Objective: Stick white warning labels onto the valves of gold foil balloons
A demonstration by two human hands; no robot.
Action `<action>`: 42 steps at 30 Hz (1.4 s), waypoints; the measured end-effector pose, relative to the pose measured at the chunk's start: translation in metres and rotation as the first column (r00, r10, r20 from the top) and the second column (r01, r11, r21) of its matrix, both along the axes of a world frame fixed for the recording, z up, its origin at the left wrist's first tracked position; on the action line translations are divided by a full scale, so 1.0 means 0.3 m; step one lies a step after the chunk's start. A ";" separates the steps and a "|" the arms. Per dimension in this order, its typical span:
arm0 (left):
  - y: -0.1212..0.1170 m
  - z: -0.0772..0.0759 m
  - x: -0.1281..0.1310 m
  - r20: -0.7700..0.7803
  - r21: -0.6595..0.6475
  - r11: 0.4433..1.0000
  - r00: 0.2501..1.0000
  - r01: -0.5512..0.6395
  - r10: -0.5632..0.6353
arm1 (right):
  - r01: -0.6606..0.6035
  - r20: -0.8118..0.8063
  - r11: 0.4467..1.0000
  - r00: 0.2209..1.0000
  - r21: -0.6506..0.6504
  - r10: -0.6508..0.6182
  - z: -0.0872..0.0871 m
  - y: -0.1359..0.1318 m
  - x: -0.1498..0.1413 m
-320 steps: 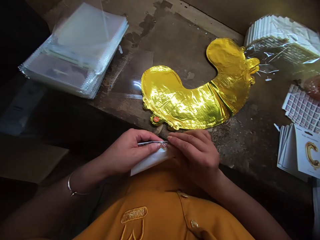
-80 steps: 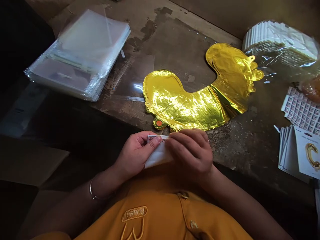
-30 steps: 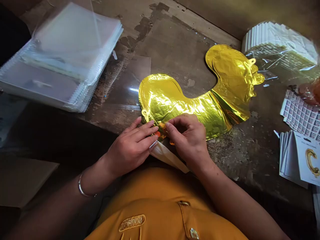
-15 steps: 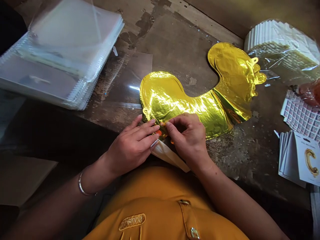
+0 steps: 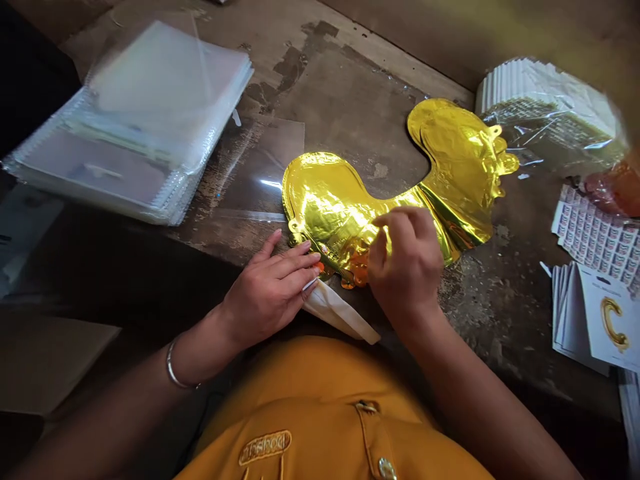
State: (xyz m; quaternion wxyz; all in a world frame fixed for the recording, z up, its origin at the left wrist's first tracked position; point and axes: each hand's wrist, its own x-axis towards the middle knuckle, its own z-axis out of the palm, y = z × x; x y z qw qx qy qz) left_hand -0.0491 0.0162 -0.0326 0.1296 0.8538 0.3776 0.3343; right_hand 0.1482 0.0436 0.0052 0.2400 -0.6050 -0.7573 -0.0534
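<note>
A shiny gold foil balloon (image 5: 345, 200), curved like a letter C, lies flat on the table in front of me. My left hand (image 5: 273, 283) is on its near left edge, fingers together over the foil and the thumb apart. A small orange piece (image 5: 319, 267) shows at its fingertips, and a cream-coloured strip (image 5: 345, 313) sticks out from beneath them. On the foil beside those fingers is a small round sticker (image 5: 324, 248). My right hand (image 5: 407, 263) is raised over the balloon's near side, loosely curled, with nothing visible in it.
At the left is a stack of clear plastic sleeves (image 5: 150, 120), with a single clear sleeve (image 5: 270, 153) beside it. To the right are a bagged white stack (image 5: 545, 107), a sticker sheet (image 5: 595, 233) and printed cards (image 5: 607, 320). The table's front edge runs near my body.
My right hand has lifted off the balloon's near edge, away from the small sticker, and moved right. My left hand stays on the foil. The view has shifted slightly.
</note>
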 end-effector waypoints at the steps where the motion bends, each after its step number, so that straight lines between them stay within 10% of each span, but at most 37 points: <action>1: 0.001 0.000 -0.002 0.002 0.004 1.000 1.000 0.007 -0.007 | -0.087 0.022 0.996 0.996 0.032 0.087 0.013 -0.006 0.009; 6: -0.010 -0.003 -0.016 0.025 0.002 1.000 1.000 0.018 -0.018 | -0.487 0.057 0.857 0.863 -0.172 0.502 0.026 -0.055 0.008; 15: -0.047 0.029 -0.023 0.160 -0.119 0.991 0.984 -0.056 0.075 | -0.477 0.280 0.876 0.833 -0.076 0.478 -0.020 -0.066 -0.002; 34: 0.026 0.081 0.006 -0.133 -0.069 0.984 0.976 0.167 -0.175 | -0.178 -0.340 0.882 0.940 -0.436 0.022 0.034 0.066 0.016; 42: 0.067 0.068 0.009 -0.141 -0.125 0.971 0.965 0.203 -0.220 | -0.239 -0.085 0.907 0.971 -0.348 0.223 0.073 -0.020 0.032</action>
